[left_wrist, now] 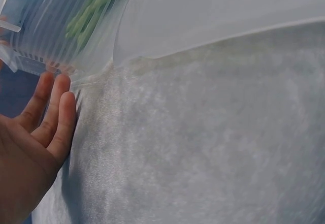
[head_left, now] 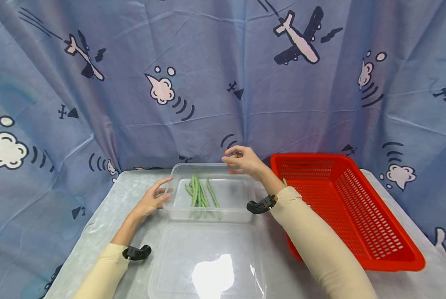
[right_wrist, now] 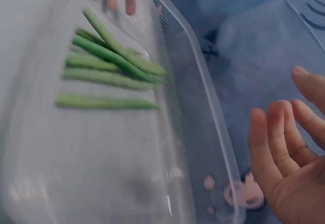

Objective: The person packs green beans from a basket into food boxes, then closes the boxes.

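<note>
A clear plastic container (head_left: 211,210) holds several green beans (head_left: 195,193), lying lengthwise in its left and middle part. My left hand (head_left: 153,199) is at the container's left end, its fingers (left_wrist: 63,117) spread and touching the outside of the wall. Above the container's back right corner is my right hand (head_left: 245,161), holding nothing. Its fingers (right_wrist: 259,137) are loosely bent, apart from the container rim (right_wrist: 216,107) in the right wrist view.
A red plastic basket (head_left: 391,265) stands on the right, partly behind my right forearm. Inside it a bit of green bean (head_left: 284,182) shows. A clear flat lid (head_left: 178,257) lies in front of the container. Behind the table (head_left: 107,232) hangs a blue patterned curtain (head_left: 208,83).
</note>
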Tool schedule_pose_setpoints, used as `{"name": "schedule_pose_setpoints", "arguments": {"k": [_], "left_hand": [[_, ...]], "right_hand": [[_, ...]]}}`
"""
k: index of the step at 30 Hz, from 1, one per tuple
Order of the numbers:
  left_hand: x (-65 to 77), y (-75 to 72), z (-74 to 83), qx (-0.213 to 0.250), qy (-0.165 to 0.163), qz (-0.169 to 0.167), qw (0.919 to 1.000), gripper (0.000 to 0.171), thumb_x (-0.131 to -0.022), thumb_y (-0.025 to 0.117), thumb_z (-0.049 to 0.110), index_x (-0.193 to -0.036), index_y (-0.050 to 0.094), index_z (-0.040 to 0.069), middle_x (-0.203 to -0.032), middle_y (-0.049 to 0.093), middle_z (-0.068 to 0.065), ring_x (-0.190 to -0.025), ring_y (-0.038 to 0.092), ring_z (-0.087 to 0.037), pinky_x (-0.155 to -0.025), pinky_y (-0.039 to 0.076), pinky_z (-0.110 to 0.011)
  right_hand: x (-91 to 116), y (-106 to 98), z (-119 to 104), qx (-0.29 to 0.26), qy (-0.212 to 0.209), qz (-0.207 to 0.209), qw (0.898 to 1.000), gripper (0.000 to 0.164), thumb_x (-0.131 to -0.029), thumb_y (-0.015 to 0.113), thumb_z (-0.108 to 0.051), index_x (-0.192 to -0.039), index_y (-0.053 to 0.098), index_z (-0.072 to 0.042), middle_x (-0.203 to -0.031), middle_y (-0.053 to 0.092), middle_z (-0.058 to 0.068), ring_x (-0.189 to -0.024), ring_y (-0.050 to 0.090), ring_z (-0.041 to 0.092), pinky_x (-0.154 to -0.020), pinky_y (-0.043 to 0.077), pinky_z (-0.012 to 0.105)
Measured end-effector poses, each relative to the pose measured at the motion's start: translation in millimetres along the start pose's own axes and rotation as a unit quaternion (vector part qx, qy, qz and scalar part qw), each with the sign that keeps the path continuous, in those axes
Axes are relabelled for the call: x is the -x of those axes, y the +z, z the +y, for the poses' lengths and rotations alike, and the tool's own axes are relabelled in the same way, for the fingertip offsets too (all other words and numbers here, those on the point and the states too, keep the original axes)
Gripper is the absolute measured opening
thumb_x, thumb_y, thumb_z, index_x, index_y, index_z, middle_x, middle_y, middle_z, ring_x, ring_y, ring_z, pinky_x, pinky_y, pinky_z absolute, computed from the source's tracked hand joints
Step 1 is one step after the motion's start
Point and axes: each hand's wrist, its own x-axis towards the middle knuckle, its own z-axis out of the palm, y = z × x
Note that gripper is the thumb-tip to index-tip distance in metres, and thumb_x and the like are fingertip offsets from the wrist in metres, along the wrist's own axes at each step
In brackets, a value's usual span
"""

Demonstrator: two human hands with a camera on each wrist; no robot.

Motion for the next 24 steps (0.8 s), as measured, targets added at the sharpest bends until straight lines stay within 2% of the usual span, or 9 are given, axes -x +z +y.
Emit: {"name": "schedule_pose_setpoints", "arguments": {"k": [6, 12, 17, 24], "left_hand": [[0.5, -1.0, -0.9, -0.005, 0.001, 0.005, 1.0, 0.055, -0.104, 0.053, 0.001, -0.156, 0.037, 0.009, -0.142, 0.045, -0.036, -0.127, 0.044, -0.048, -0.066, 0.049, -0.032], [0.4, -0.3, -4.2, 0.012, 0.002, 0.004, 0.9999, 0.057, -0.103, 0.053, -0.003, -0.156, 0.037, 0.007, -0.141, 0.044, -0.038, -0.127, 0.044, -0.05, -0.065, 0.049, -0.03], [0.3, -0.4, -5.6, 0.01, 0.001, 0.005, 0.9999, 0.057, -0.103, 0.054, -0.002, -0.156, 0.037, 0.008, -0.141, 0.045, -0.038, -0.127, 0.044, -0.049, -0.064, 0.048, -0.03], [0.3, -1.0, -6.0, 0.01, 0.002, 0.005, 0.9999, 0.057, -0.103, 0.054, -0.001, -0.156, 0.037, 0.008, -0.141, 0.045, -0.038, -0.127, 0.043, -0.049, -0.064, 0.048, -0.03]], "right_hand": [[7.3, -32.5, 0.3, -0.001, -0.029, 0.005, 1.0, 0.045, -0.096, 0.074, -0.013, -0.133, 0.055, 0.004, -0.12, 0.056, 0.033, -0.109, 0.056, 0.048, -0.091, 0.051, 0.054], [18.4, -68.9, 3.8, 0.002, -0.05, 0.014, 0.999, 0.056, -0.098, 0.072, -0.019, -0.143, 0.048, 0.004, -0.136, 0.048, 0.035, -0.109, 0.059, 0.037, -0.089, 0.053, 0.046], [31.8, -96.4, 6.1, 0.003, -0.049, 0.038, 0.998, 0.06, -0.098, 0.072, -0.024, -0.145, 0.045, 0.003, -0.138, 0.047, 0.031, -0.105, 0.062, 0.028, -0.09, 0.053, 0.041], [46.7, -123.8, 14.9, 0.007, -0.039, 0.052, 0.998, 0.058, -0.099, 0.07, -0.024, -0.144, 0.044, 0.002, -0.124, 0.06, 0.014, -0.106, 0.062, 0.026, -0.089, 0.053, 0.035]]}}
